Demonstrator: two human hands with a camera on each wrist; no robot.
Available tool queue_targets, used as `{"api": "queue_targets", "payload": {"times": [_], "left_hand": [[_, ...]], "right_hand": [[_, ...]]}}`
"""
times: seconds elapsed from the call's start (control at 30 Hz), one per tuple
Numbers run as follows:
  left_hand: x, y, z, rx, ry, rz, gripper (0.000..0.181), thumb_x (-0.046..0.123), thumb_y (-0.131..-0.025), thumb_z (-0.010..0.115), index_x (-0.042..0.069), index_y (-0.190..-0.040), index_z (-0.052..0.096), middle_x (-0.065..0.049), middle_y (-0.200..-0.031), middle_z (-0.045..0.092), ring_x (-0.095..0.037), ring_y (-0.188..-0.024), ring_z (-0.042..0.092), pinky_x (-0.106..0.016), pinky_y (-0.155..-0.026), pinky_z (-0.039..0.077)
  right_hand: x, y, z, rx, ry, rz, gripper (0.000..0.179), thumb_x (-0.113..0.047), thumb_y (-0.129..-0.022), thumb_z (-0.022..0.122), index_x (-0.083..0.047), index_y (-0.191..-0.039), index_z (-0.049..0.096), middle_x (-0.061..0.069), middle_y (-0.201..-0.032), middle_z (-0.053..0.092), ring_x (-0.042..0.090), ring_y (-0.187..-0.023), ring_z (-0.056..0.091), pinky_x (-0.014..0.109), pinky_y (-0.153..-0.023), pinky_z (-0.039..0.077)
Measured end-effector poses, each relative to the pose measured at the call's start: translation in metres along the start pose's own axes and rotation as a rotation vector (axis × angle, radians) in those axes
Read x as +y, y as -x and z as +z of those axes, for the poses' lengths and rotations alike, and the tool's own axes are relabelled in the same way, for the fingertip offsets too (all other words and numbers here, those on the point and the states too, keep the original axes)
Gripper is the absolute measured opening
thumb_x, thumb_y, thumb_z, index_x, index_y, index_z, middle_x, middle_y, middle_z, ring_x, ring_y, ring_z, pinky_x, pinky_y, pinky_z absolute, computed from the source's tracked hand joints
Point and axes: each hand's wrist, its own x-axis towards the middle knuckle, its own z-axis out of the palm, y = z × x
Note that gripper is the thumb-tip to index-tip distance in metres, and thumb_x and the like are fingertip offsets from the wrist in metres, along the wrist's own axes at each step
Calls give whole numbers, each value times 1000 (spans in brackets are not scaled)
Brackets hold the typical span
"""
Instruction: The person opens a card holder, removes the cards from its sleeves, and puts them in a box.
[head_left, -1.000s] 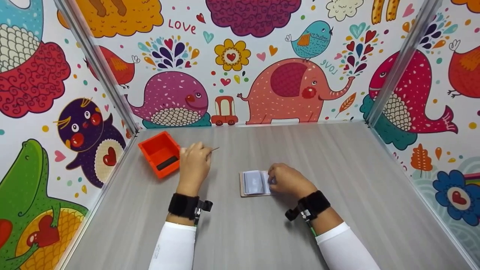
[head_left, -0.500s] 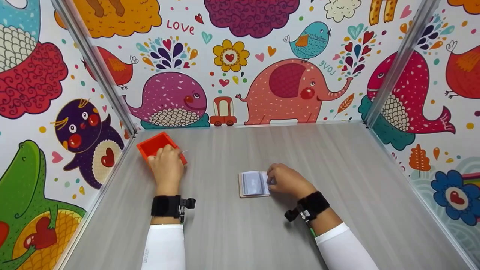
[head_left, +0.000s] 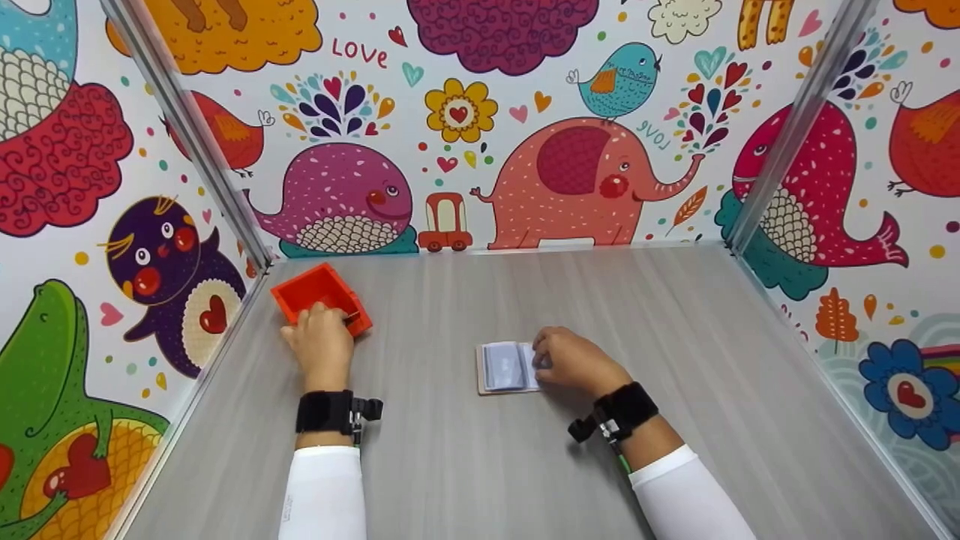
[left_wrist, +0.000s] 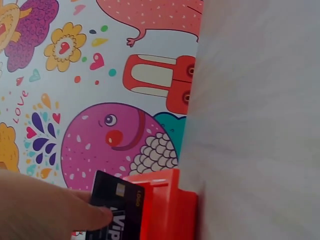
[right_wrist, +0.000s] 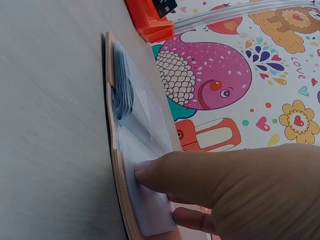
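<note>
My left hand (head_left: pixel 321 341) is over the front of the orange-red box (head_left: pixel 358 292). It pinches a black bank-style card (left_wrist: pixel 117 207) marked "Vip" and "LOGO", with a chip printed on it. The card stands tilted at the box, its lower part hidden. On the table lies an open card holder (head_left: pixel 504 367) with a tan cover and clear plastic sleeves. My right hand (head_left: pixel 581 360) holds its right side, the thumb (right_wrist: pixel 150 172) on the clear sleeve page and a fingertip at the page's outer edge.
The grey wood-grain table (head_left: pixel 465 465) is bounded by printed walls (head_left: pixel 465 45) at the back and both sides. Metal corner posts (head_left: pixel 202 142) rise where the walls meet. Black camera straps (head_left: pixel 325 412) sit on both wrists.
My left hand has moved left with the card, from beside the box to over its front. The right hand and the card holder have stayed in place.
</note>
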Motion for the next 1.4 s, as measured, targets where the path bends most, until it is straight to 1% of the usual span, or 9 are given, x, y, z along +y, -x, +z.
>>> {"api": "queue_targets", "payload": {"times": [0.37,0.67,0.77,0.9,0.97,1.03,1.17,1.27,1.4], "left_hand": [[-6,4,16,-9,-23,14,29,-6,-104,55,-5,-104,83,-28,-107,74,-49,-108,68,-68,-98,40],[-7,4,21,-27,-18,-9,24,-5,-103,59,-6,-107,82,-30,-106,76,-50,-106,71,-67,-97,40],[-5,3,20,-58,-13,-31,25,-4,-103,58,-5,-109,82,-32,-106,78,-51,-105,73,-66,-98,40],[-1,1,17,-147,-7,-72,28,1,-104,56,-4,-113,82,-32,-107,79,-51,-103,74,-69,-101,39],[1,0,15,-189,-6,-92,28,4,-105,56,-3,-116,81,-32,-109,80,-50,-104,73,-70,-104,38],[3,0,14,-208,-6,-92,26,8,-107,60,-3,-119,81,-31,-112,79,-49,-108,71,-71,-105,37],[10,-2,11,-157,13,-38,26,15,-107,69,-3,-122,81,-30,-118,76,-49,-116,67,-71,-106,37],[20,0,9,-109,41,44,26,18,-105,74,-1,-121,82,-28,-120,76,-49,-120,66,-68,-104,42],[42,6,7,-114,67,183,26,22,-105,77,4,-123,84,-22,-126,80,-46,-124,69,-64,-100,49]], "right_hand": [[-3,0,-1,-12,-22,9,14,-12,-91,89,-6,-104,88,11,-129,76,28,-118,71,49,-107,61],[2,-1,2,20,-14,-39,13,-8,-88,89,-5,-101,88,12,-127,78,30,-116,73,49,-103,62],[2,-1,2,17,-15,-34,13,-9,-89,89,-6,-101,88,11,-127,77,30,-116,73,49,-103,62],[2,0,2,21,-7,-37,13,-10,-88,89,-6,-101,88,11,-127,77,30,-116,73,49,-103,62],[2,0,2,22,-5,-39,14,-10,-88,89,-6,-101,88,12,-127,77,30,-116,73,49,-103,62],[2,1,1,22,-6,-40,14,-10,-89,89,-5,-102,88,12,-127,77,30,-116,73,49,-103,62],[1,1,-1,11,-17,-27,14,-12,-91,89,-5,-104,88,13,-129,77,30,-118,73,49,-105,62],[0,1,-1,9,-11,-28,14,-12,-91,89,-6,-103,88,13,-128,77,30,-117,73,49,-105,62],[0,1,-1,4,-15,-20,13,-11,-92,88,-6,-104,88,12,-128,77,29,-117,72,49,-105,62]]}}
